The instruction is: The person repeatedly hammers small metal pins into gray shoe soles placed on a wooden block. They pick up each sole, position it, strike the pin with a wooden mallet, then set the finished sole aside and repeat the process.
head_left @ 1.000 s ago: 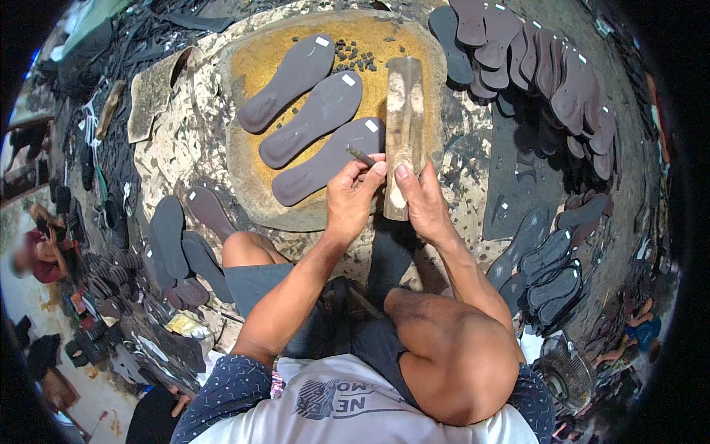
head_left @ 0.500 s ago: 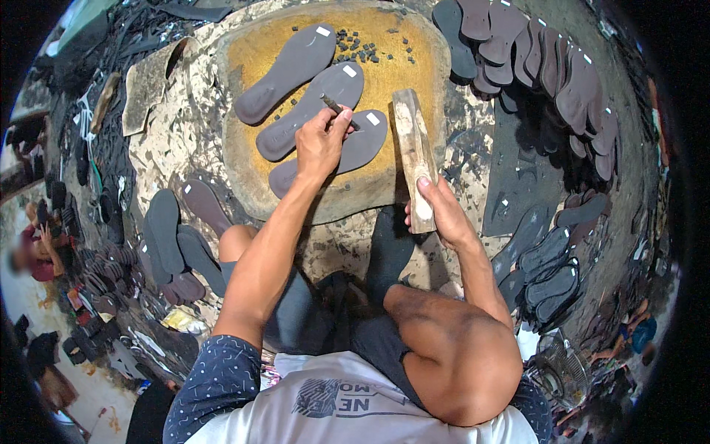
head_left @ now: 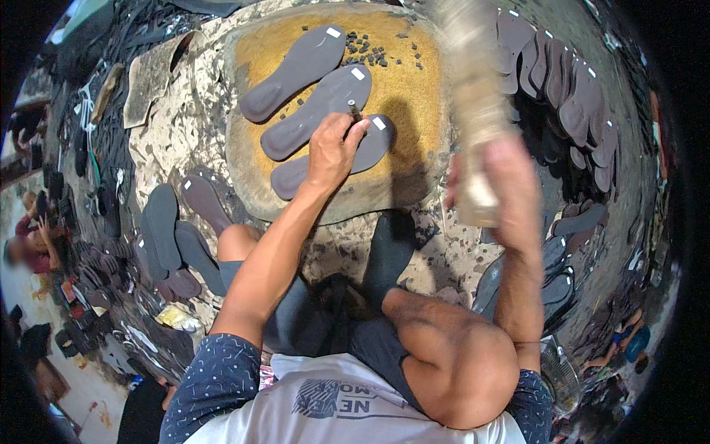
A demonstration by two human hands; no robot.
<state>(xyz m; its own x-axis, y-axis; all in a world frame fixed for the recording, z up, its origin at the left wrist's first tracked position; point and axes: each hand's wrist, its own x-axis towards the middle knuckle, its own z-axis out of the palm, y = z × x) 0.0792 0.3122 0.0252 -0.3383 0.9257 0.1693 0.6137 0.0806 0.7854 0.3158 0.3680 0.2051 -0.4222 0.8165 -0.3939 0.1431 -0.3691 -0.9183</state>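
Over a yellow-topped slab (head_left: 430, 78), a slim dark punch (head_left: 354, 111) stands near-upright in the closed left grip (head_left: 333, 148) above the nearest of three grey soles (head_left: 375, 150), broad ends toward upper right; the right grip (head_left: 512, 177) clasps a blurred wooden bar (head_left: 477, 100) pointing away from the person.

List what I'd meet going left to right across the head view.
Co-worker in maroon, dark-grey insole, brown insole, left hand holding a short rod, right hand gripping a wooden block, co-worker in blue.
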